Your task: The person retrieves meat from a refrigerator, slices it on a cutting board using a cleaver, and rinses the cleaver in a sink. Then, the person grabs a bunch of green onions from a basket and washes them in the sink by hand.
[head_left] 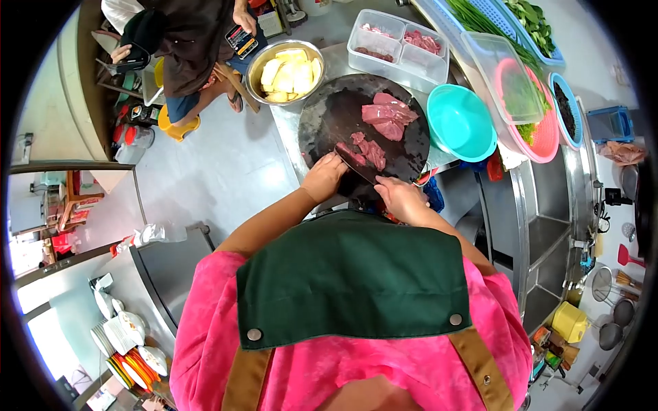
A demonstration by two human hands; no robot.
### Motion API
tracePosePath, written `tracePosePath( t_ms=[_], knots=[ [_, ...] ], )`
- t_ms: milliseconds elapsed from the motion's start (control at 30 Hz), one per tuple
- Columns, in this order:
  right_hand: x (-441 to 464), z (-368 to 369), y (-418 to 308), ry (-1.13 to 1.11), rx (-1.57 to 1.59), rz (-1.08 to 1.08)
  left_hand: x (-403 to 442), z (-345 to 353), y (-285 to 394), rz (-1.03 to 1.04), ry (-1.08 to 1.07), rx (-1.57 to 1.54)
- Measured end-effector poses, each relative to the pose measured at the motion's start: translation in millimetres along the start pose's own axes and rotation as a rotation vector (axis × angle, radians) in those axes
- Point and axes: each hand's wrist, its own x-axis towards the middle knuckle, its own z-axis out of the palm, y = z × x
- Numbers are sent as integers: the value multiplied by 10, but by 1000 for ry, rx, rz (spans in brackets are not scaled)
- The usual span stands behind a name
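Note:
A round dark chopping board (322,109) lies in front of me with red raw meat on it. My right hand (401,198) grips a kitchen knife (358,166) at the board's near edge, its blade pointing up and left. Curled fingers of my left hand (325,177) press on a piece of raw meat (349,154) beside the blade. Sliced meat (371,149) lies just right of the knife. Farther back on the board rests a larger chunk of meat (388,116). The knife's handle is mostly hidden in my right hand.
A metal bowl (255,74) of pale yellow chunks stands back left, and a divided clear container (439,68) with meat at the back. A turquoise basin (460,123) and a pink basket (541,152) with greens are on the right. Another person (195,48) sits at left.

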Motion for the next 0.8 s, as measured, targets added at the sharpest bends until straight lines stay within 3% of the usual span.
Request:
tracePosePath(
  t_ms=[67, 300, 400, 633, 667, 733, 767, 800],
  knots=[
    [37, 16, -23, -39, -54, 72, 20, 0, -34, -1, -21, -39],
    [439, 277, -65, 12, -67, -14, 4, 61, -141, 19, -33, -130],
    [776, 299, -180, -59, -4, 79, -30, 139, -130, -29, -63, -94],
    [97, -11, 314, -61, 157, 8, -16, -113, 24, -37, -7, 35],
    [47, -115, 303, -136, 296, 275, -27, -104, 30, -42, -5, 33],
    [37, -194, 301, -137, 255, 290, -30, -101, 15, -35, 30, -3],
    [34, -182, 270, -140, 258, 289, -37, -92, 21, -38, 28, -1],
    [44, -164, 230, -118, 190, 145, -29, -83, 26, -57, -12, -14]
  ],
)
